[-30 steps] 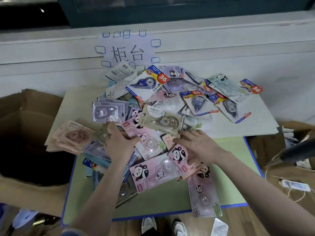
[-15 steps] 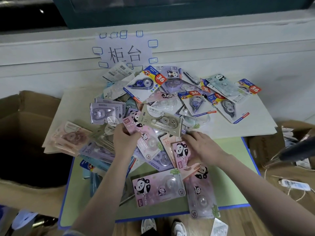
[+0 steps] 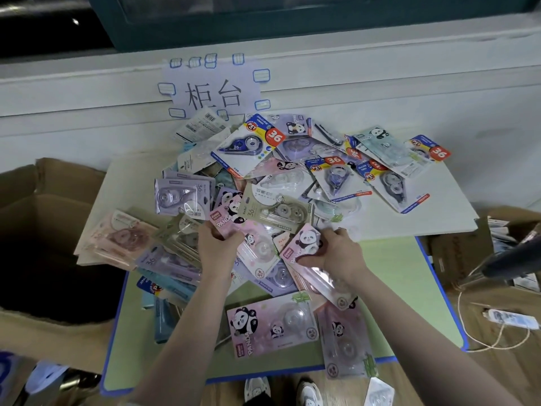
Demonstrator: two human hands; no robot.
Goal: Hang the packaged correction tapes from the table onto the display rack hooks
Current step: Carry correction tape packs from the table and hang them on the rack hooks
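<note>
A heap of packaged correction tapes (image 3: 292, 177) covers the green table (image 3: 409, 288) and a white board laid on it. My left hand (image 3: 218, 244) grips the top corner of a pink panda package (image 3: 257, 244) in the middle of the heap. My right hand (image 3: 336, 253) holds another pink panda package (image 3: 304, 244) by its top, lifting it a little off the pile. More pink panda packs (image 3: 272, 323) lie flat near the front edge. No display rack is in view.
An open cardboard box (image 3: 44, 244) stands left of the table. More boxes (image 3: 468, 253) and a white power strip (image 3: 512, 317) with a cord sit at the right. A paper sign (image 3: 213, 92) is taped to the white wall behind. My shoes (image 3: 281, 391) show below the front edge.
Both hands have closed on pink panda packages. The right hand's package has tilted up off the pile, and the flat panda pack near the front edge has come into full view.
</note>
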